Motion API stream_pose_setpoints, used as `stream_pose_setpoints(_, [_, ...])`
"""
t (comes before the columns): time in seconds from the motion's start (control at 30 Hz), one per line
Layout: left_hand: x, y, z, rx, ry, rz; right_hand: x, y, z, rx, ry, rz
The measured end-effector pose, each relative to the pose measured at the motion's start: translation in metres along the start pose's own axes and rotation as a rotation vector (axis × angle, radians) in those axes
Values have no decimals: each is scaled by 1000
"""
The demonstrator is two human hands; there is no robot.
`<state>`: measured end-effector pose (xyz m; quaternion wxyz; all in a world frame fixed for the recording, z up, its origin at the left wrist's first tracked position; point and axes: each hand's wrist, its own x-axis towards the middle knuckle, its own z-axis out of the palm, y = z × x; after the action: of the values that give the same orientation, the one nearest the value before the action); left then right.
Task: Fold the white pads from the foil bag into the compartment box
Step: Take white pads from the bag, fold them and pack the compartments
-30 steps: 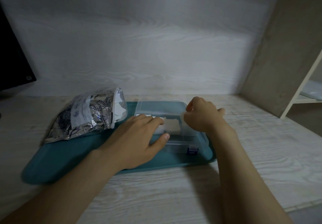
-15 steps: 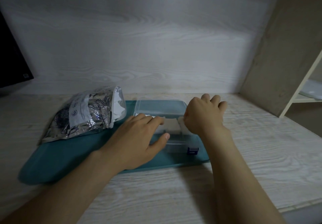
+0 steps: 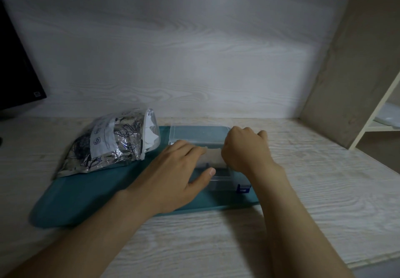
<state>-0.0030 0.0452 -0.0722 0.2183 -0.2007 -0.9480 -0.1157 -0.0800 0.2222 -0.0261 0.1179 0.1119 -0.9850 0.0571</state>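
Note:
A clear compartment box (image 3: pixel 223 180) lies on a teal tray (image 3: pixel 86 195), its lid (image 3: pixel 199 133) folded back toward the wall. A white pad (image 3: pixel 213 155) shows in the box between my hands. My left hand (image 3: pixel 175 176) lies flat over the box's left part, fingers straight on the pad and thumb along the front wall. My right hand (image 3: pixel 246 150) is curled over the box's right part at the pad's right end; its fingertips are hidden. The crinkled foil bag (image 3: pixel 112 145) rests on the tray's left, open mouth facing the box, white pads inside.
A blue latch (image 3: pixel 243 189) sticks out at the box's front right corner. A dark monitor (image 3: pixel 15 72) stands at the far left. A wooden side panel (image 3: pixel 346 83) and a white shelf (image 3: pixel 378 126) close off the right. The desk (image 3: pixel 324 191) is pale wood grain.
My right hand reached out over the lid with fingers stretched, then drew back and curled down over the pad. My left hand has stayed flat on the box.

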Motion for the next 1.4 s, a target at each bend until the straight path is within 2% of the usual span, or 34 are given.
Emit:
stream_pose_setpoints(0.13, [5, -15, -24, 17, 372, 6, 4, -5, 5, 165, 224, -61])
stream_pose_setpoints(0.2, [4, -34, -36, 59, 520, -104, 4, -13, 7, 307, 268, -185])
stream_pose_setpoints(0.27, [0, -58, -42, 88, 574, -264, 2, -26, 8, 427, 251, -293])
stream_pose_setpoints(0.37, [-7, -89, -44, 84, 542, -478, 6, -51, 13, 490, 202, -421])
stream_pose_setpoints(0.47, [-8, -98, -46, -40, 481, -616, 19, -78, 16, 469, 68, -507])
stream_pose_setpoints(0.63, [-8, -103, -40, -141, 471, -712, 49, -115, 23, 364, -172, -532])
stream_pose_setpoints(0.87, [-7, -111, -31, -164, 515, -758, 69, -139, 35, 363, -314, -513])
stream_pose_setpoints(1.2, [-7, -119, -29, -202, 537, -753, 71, -146, 48, 247, -131, -562])
stream_pose_setpoints(1.4, [-10, -119, -30, -206, 529, -737, 66, -139, 38, 265, 75, -546])
